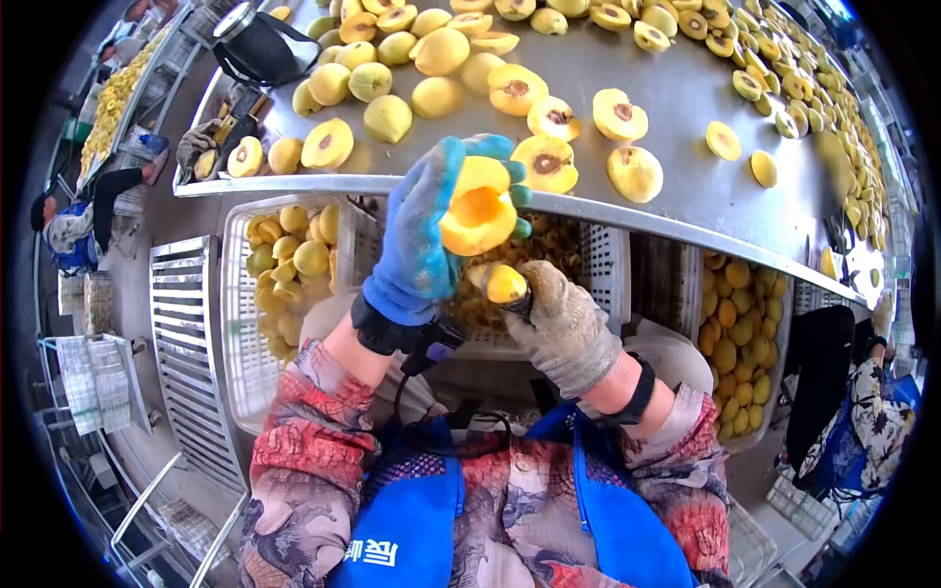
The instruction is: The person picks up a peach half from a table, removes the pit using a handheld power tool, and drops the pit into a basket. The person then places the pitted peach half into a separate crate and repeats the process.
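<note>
My left hand (417, 230), in a blue glove, holds up a yellow peach half (477, 235) with its hollow cut face toward me. The hollow has no pit in it. Just below, my right hand (564, 323), in a dirty grey-white glove, is closed around a short dark tool (519, 306); its working end is hidden behind a rounded yellow fruit piece (506, 283). Between the peach half and this piece is a small gap. Beyond my hands, on the metal table, lie peach halves (619, 115) with brown pits and several whole-looking peaches (388, 119).
Under the table edge (667, 223), a crate (603, 269) holds brown pits and scraps. Peaches fill a white crate (235, 294) at left and another (740, 343) at right. A dark flask (260, 44) stands at the table's far left. Other people sit at both sides.
</note>
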### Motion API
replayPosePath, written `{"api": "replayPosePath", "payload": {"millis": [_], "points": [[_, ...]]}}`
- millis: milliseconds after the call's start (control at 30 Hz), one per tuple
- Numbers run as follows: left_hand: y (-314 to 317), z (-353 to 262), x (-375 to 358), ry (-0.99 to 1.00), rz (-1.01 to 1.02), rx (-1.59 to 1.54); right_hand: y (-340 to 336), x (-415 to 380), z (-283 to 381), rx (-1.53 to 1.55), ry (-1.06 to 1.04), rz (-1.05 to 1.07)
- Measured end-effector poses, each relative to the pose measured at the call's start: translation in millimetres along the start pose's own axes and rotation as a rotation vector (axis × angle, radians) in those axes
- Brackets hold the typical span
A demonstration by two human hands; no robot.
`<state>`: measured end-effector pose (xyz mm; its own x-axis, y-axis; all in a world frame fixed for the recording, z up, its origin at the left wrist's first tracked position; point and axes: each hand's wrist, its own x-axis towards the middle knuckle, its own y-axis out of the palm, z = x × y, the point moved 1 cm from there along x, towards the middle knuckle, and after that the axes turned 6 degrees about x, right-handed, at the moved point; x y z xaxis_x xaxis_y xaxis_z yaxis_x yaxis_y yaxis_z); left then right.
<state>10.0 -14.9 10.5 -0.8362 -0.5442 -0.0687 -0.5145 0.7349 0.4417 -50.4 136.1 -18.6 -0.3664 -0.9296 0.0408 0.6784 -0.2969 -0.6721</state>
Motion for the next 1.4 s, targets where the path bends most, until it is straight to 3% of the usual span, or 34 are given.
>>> {"api": "replayPosePath", "payload": {"millis": [133, 167, 267, 333, 400, 467, 533, 633, 667, 733, 800, 933, 1100, 1133, 1200, 1267, 1400], "points": [[-37, -36, -17, 0.245, -0.020, 0.148, 26, -4, -42, -0.424, 0.154, 0.469], [-43, -51, -29, 0.272, -0.144, 0.289, 33, -8, -55, -0.553, 0.190, 0.595], [-118, -89, -66, 0.224, -0.335, 0.612, 15, -10, -48, -0.530, 0.168, 0.553], [-186, -96, -86, 0.128, -0.368, 1.460, 7, -9, -38, -0.485, 0.159, 0.527], [-175, -96, -88, 0.359, -0.283, 2.035, 6, -11, -33, -0.465, 0.118, 0.502], [-143, -85, -61, 0.259, -0.271, 1.610, 3, -6, -26, -0.314, 0.070, 0.498], [-104, -59, -18, 0.405, -0.140, 1.558, -9, 1, -15, -0.147, 0.121, 0.385], [-53, -19, 44, 0.659, 0.069, 1.735, -16, 11, -27, -0.052, 0.100, 0.045], [-28, -11, 58, 0.562, 0.055, 1.824, -29, 14, -24, 0.008, 0.102, -0.031], [-6, 2, 82, 0.181, 0.199, 1.956, -48, 21, -31, 0.253, 0.087, -0.282], [-1, 16, 93, 0.104, 0.260, 1.833, -63, 28, -35, 0.321, 0.152, -0.423], [7, 39, 99, 0.149, 0.198, 1.588, -71, 39, -45, 0.351, 0.291, -0.474], [17, 51, 102, 0.161, 0.193, 1.253, -60, 51, -71, 0.603, 0.209, -0.653], [14, 57, 103, 0.222, 0.170, 1.237, -59, 49, -78, 0.513, 0.148, -0.715], [8, 57, 105, 0.269, 0.067, 1.217, -76, 42, -61, 0.413, 0.292, -0.701], [-9, 63, 105, 0.200, 0.060, 0.691, -70, 45, -66, 0.384, 0.132, -0.787], [21, 2, 58, -0.016, 0.149, 0.382, -56, 52, -61, 0.666, 0.111, -0.705]]}}
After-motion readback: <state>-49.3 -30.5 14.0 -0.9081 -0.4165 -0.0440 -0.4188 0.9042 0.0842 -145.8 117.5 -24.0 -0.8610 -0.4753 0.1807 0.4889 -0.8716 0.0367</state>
